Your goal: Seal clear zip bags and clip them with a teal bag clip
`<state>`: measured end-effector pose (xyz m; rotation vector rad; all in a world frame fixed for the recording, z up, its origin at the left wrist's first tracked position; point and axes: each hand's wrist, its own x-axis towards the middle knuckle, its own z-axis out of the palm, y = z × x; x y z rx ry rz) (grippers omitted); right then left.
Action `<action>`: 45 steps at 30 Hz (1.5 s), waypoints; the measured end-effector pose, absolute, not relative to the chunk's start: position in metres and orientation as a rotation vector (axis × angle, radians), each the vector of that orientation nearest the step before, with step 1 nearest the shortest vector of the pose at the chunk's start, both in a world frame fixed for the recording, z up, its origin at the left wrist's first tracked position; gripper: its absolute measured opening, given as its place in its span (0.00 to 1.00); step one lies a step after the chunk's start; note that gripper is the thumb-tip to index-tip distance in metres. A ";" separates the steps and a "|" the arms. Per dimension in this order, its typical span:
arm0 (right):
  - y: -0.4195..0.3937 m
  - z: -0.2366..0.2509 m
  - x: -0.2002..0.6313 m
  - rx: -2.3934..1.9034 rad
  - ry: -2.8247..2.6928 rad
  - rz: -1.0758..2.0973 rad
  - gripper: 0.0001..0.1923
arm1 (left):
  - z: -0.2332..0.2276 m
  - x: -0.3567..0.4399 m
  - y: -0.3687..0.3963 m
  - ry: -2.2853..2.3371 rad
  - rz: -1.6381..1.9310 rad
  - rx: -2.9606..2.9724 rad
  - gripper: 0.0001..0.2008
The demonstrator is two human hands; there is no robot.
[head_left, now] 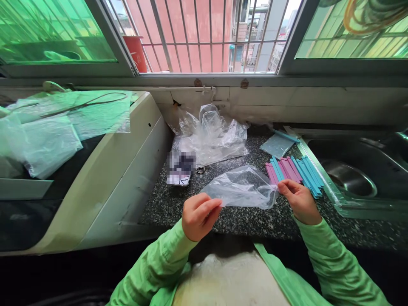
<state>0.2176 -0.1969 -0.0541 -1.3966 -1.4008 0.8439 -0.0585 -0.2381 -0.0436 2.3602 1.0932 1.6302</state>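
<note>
A clear plastic bag (pixel 239 185) is stretched between my two hands above the speckled counter (pixel 248 221). My left hand (pixel 199 216) pinches its near left edge between thumb and forefinger. At the bag's right end, my right hand (pixel 300 200) grips a corner with the fingertips pressed together. Just beyond my right hand lies a row of pink bag clips (pixel 289 168) and blue bag clips (pixel 307 174). Behind them rests a small clear bag (pixel 276 145) with a blue clip (pixel 287 136) along its top edge. A heap of crumpled clear bags (pixel 216 136) lies at the back.
A steel sink (pixel 350 170) borders the counter on the right. On the left stands a cream-coloured appliance (pixel 117 170) with plastic sheets (pixel 54 148) on top. A small item with a blurred top (pixel 181 168) sits left of the bag. A barred window (pixel 197 38) is behind.
</note>
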 end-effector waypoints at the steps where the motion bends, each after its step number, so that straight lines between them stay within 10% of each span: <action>1: -0.197 -0.054 0.216 -1.403 -1.404 0.847 0.16 | -0.044 -0.059 -0.239 1.091 1.633 2.361 0.10; 45: -0.195 -0.038 0.213 -0.862 -1.187 0.772 0.14 | -0.050 -0.086 -0.265 1.096 1.800 2.231 0.15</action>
